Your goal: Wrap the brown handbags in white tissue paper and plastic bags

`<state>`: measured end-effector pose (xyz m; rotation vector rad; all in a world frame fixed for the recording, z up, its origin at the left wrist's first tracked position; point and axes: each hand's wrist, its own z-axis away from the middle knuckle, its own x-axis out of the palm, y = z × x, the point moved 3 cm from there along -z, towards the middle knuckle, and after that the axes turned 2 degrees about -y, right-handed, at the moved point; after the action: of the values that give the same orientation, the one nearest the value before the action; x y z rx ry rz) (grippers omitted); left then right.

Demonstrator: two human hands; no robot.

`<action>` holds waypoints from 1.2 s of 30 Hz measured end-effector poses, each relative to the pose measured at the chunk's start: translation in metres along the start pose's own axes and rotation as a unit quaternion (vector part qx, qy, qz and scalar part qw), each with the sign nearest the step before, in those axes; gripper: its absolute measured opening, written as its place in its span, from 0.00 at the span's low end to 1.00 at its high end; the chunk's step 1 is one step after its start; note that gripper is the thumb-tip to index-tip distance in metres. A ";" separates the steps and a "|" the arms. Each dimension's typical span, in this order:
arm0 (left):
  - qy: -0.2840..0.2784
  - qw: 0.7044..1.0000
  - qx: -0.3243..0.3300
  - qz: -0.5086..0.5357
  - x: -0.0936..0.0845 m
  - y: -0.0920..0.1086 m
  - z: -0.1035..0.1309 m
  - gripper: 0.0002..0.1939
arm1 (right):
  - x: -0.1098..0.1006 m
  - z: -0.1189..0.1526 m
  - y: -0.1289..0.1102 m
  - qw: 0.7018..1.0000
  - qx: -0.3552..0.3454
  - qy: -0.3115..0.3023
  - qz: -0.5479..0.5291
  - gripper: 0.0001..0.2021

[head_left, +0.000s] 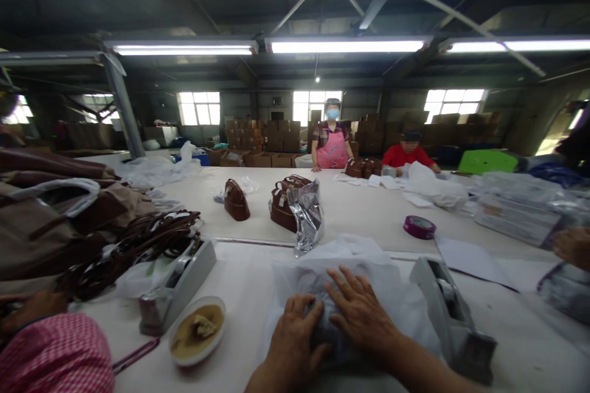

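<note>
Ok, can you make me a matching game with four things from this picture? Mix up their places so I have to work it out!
Things
1. Purple round roll of tape
2. White oval dish
3. Crinkled silver foil sheet
4. Bare right hand

Places
A. Over a bundle of thin white wrapping
B. Beside a flat white paper sheet
C. In front of a rounded brown bag
D. Between a long grey tape dispenser and the bare left hand

Right pairs: 1-B; 2-D; 3-C; 4-A
</note>
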<state>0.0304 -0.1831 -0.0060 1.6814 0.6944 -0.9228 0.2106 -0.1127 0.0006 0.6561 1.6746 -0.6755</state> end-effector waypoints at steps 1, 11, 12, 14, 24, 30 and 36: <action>0.002 1.000 0.001 -0.001 0.000 0.000 -0.001 0.39 | 0.004 0.005 -0.001 1.000 -0.020 -0.010 -0.007 0.29; -0.007 0.999 -0.014 -0.036 -0.008 0.007 -0.003 0.37 | -0.007 0.022 0.032 0.993 0.075 0.081 -0.052 0.29; 0.000 0.999 -0.017 -0.044 -0.011 0.011 -0.004 0.36 | -0.006 0.021 0.032 0.992 0.074 0.087 -0.058 0.29; 0.020 0.998 -0.016 -0.055 -0.016 0.022 -0.012 0.33 | -0.002 0.018 0.030 0.991 0.071 0.095 -0.067 0.30; 0.002 0.999 -0.046 0.003 0.009 0.012 -0.066 0.37 | 0.024 -0.006 0.057 0.981 0.114 0.076 -0.138 0.32; 0.048 0.995 -0.057 0.058 0.020 -0.017 -0.065 0.40 | 0.050 0.004 0.094 0.940 0.206 0.099 -0.255 0.37; 0.064 0.984 -0.090 0.137 0.026 -0.037 -0.064 0.40 | 0.059 0.014 0.104 0.901 0.251 0.093 -0.341 0.43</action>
<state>0.0291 -0.1107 -0.0367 1.6347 0.5934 -0.5457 0.2845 -0.0481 -0.0687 0.4802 1.9291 -1.6312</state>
